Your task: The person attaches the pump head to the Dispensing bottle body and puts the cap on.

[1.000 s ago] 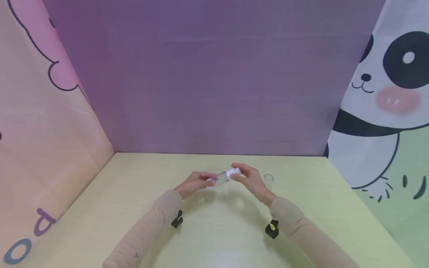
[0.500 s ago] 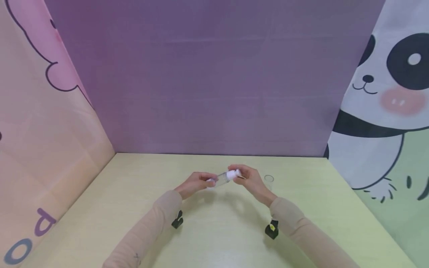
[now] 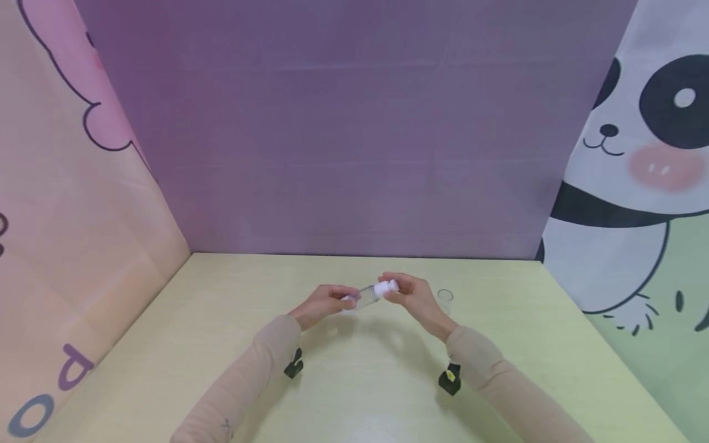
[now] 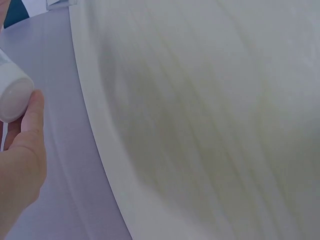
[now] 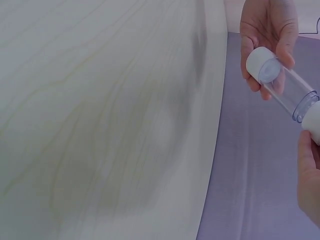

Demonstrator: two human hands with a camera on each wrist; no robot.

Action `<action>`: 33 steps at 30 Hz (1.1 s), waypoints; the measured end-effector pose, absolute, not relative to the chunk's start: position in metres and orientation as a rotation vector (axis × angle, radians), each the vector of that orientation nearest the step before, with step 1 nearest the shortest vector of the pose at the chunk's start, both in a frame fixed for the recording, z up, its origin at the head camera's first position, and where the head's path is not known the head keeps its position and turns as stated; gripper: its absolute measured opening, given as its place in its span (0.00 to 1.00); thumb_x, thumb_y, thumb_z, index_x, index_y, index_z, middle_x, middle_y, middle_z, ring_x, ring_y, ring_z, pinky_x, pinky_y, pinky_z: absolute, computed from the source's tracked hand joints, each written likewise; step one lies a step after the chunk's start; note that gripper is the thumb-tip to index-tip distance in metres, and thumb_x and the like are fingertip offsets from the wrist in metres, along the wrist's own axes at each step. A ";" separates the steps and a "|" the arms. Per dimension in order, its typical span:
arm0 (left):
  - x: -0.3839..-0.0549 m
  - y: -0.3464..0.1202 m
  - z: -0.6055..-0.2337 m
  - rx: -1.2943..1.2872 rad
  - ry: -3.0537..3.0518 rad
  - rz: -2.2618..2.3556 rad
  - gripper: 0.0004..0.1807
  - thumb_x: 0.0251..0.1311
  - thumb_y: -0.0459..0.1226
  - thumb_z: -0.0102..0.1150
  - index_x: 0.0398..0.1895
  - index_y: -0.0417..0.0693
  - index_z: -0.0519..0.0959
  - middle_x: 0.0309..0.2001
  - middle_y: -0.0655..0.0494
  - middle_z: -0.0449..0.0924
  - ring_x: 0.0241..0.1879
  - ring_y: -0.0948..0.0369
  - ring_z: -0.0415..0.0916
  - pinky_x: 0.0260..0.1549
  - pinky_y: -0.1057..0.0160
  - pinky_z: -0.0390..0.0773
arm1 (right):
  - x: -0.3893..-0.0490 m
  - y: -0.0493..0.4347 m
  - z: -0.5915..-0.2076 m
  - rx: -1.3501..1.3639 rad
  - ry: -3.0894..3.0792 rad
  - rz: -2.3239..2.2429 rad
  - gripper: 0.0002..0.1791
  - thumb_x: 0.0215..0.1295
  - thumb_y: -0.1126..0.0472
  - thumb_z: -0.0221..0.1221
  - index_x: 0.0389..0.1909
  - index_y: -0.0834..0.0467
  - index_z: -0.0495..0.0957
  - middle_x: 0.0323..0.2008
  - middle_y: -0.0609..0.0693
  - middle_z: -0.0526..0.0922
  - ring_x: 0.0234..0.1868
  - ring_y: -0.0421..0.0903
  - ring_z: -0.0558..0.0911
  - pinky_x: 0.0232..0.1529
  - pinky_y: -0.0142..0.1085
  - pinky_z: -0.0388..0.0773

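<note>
A small clear pump bottle with a white pump top is held tilted above the table, its top pointing up to the right. My left hand grips the white base end between thumb and fingers; the right wrist view shows this white base and the see-through body. At the other end, my right hand pinches the white pump top, thumb below and fingers above. In the left wrist view the round white base appears at the left edge, with fingertips against it.
A clear, cap-like cylinder stands on the pale wooden table just right of my right hand. A purple backdrop rises behind the table, with printed cloth walls on both sides.
My right hand's fingers have shifted on the pump top, and the top looks slightly turned. My left hand and the bottle stay almost in place; the clear cylinder has not moved.
</note>
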State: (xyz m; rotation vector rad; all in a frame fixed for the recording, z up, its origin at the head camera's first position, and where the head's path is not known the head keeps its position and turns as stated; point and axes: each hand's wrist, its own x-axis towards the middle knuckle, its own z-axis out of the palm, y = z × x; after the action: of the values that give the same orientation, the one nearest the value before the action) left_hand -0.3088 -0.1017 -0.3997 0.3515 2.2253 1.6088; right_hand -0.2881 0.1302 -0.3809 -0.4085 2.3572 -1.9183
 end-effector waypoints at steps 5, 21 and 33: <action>-0.304 -0.100 -0.398 0.347 2.247 1.601 0.18 0.57 0.43 0.60 0.52 0.54 0.78 0.57 0.53 0.72 0.52 0.56 0.70 0.55 0.50 0.67 | -0.285 0.133 -0.380 -0.399 2.360 -1.912 0.25 0.57 0.64 0.61 0.57 0.58 0.72 0.56 0.54 0.76 0.55 0.50 0.76 0.54 0.41 0.72; -0.277 -0.087 -0.393 0.319 2.282 1.614 0.18 0.56 0.43 0.60 0.51 0.54 0.78 0.57 0.53 0.73 0.51 0.56 0.71 0.55 0.49 0.67 | -0.270 0.144 -0.379 -0.360 2.366 -1.904 0.24 0.56 0.59 0.63 0.55 0.59 0.74 0.53 0.54 0.78 0.53 0.48 0.77 0.55 0.43 0.72; -0.265 -0.082 -0.387 0.276 2.301 1.612 0.18 0.57 0.41 0.60 0.51 0.52 0.78 0.56 0.52 0.73 0.51 0.57 0.70 0.54 0.51 0.68 | -0.263 0.147 -0.378 -0.324 2.386 -1.890 0.24 0.56 0.57 0.63 0.54 0.61 0.74 0.52 0.57 0.79 0.52 0.49 0.77 0.54 0.42 0.72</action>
State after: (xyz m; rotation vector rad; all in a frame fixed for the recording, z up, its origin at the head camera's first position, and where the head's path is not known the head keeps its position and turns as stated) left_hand -0.2648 -0.0825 -0.3868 0.2756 2.3008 1.6124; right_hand -0.2631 0.1471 -0.3778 -0.3242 2.3865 -1.8903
